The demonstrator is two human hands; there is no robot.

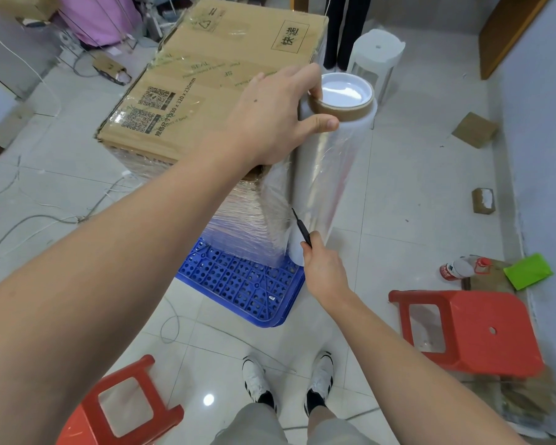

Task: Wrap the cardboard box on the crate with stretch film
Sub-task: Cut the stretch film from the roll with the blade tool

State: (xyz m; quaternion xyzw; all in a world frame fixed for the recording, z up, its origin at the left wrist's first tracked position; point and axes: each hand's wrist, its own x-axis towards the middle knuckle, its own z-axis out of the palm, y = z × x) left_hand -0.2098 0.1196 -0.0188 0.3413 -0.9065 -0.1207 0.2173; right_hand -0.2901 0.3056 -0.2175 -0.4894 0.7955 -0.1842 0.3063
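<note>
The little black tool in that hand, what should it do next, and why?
Probably slice through the film sheet between box and roll. The box sides look wrapped already, the left hand steadies the stretch film roll, and the right hand points the black tool at that sheet.

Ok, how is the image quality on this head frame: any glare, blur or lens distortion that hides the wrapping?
Head view: wide-angle bending at the edges; a ceiling-light glare spot on the floor tiles; sheen on the stretch film roll and on the wrapped side of the cardboard box; lower right corner smeared. Left hand, right hand and thin black tool stay sharp.
</note>
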